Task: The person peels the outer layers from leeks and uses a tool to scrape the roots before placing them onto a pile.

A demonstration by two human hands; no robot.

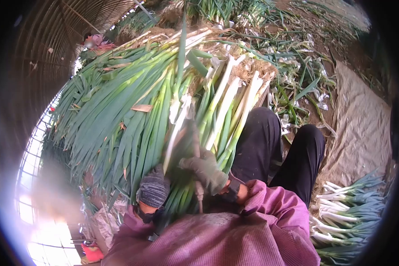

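My left hand (154, 188), in a grey knitted glove, is closed around a green onion (176, 128) whose white stalk slants up from the fingers, with loose peel at its top. Close beside it on the right, my right hand (208, 172), also gloved, grips a thin rod-shaped tool with a hose-like fitting (199, 190) below the fingers. The rod's upper end lies near the stalk and is blurred. A big heap of unpeeled green onions (119, 106) spreads in front and left, roots at the far side, leaves hanging toward me.
White-stalked green onions (337, 217) lie in a row at lower right, near a beige cloth sheet (357, 128). Peeled scraps (297, 84) litter the ground beyond my knees (259, 137). Another person (95, 41) is at far left, by the ribbed tunnel wall (44, 57).
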